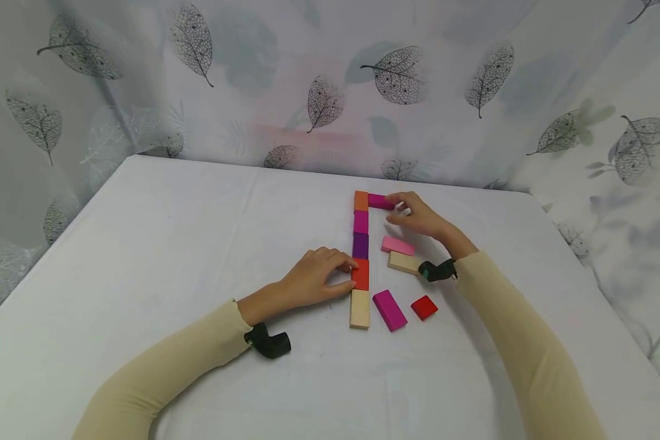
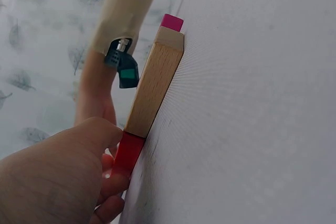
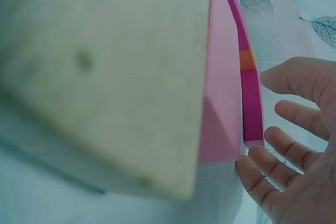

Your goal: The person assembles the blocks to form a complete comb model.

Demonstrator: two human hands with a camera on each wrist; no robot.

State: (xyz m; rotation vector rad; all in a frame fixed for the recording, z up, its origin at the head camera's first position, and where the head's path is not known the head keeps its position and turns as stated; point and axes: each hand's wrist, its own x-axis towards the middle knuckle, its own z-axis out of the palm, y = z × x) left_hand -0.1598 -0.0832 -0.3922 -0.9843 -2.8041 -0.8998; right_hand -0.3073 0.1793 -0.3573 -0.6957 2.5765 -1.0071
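Observation:
My left hand (image 1: 315, 278) touches the left edge of a red-orange block (image 1: 362, 275) with thumb and fingertips. In the left wrist view that block (image 2: 128, 153) shows between the thumb and lower fingers. It sits in a straight row, between a plain wooden block (image 1: 360, 310) and a purple block (image 1: 360, 245). Beyond are a magenta block (image 1: 361, 222) and an orange block (image 1: 361, 201). From the orange one another magenta block (image 1: 380, 201) extends right, forming a corner. My right hand (image 1: 415, 215) is at its outer end, fingers spread in the right wrist view.
Right of the row lie a pink block (image 1: 398, 245), a second plain wooden block (image 1: 403, 263), a loose magenta block (image 1: 390, 310) and a small red block (image 1: 424, 307). All rest on a white-covered table (image 1: 198, 232). A leaf-patterned curtain (image 1: 286, 73) hangs behind.

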